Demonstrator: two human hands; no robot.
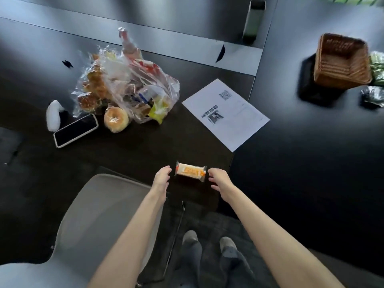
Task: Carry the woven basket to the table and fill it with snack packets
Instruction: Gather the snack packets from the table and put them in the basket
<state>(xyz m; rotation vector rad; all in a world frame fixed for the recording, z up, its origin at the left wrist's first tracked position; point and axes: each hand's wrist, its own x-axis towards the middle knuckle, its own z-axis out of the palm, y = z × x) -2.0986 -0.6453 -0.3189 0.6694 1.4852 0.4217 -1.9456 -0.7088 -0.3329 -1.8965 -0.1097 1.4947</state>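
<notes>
While the basket (342,61) sits far off, past the right edge of the desk (145,146), both hands are down by one packet (190,171). This packet lies flat near the front edge of the desk, close to its front right corner. The left hand (163,177) is just beside the packet's left end. The right hand (218,178) is just beside its right end. The fingers of both hands are loose and a little bent, and they hold nothing. I cannot tell if any fingertip touches the wrapper.

The basket stands on a black tray (311,88) and looks empty. Some green packs (377,67) lie just beside it on the right. It has not been brought over yet, so I think that is the job to do first.

To do it well, the hands should leave the packet where it is and go to the basket. Take it with a hand on each side so it stays level. Lift it straight up so the tray does not come too. Set it down on the bare part of the desk between the packet and the paper (226,113). That spot is near the bag (128,88) of snacks in the middle of the desk, so filling will be quick. Keep it off the phone (75,129) by the left edge.
</notes>
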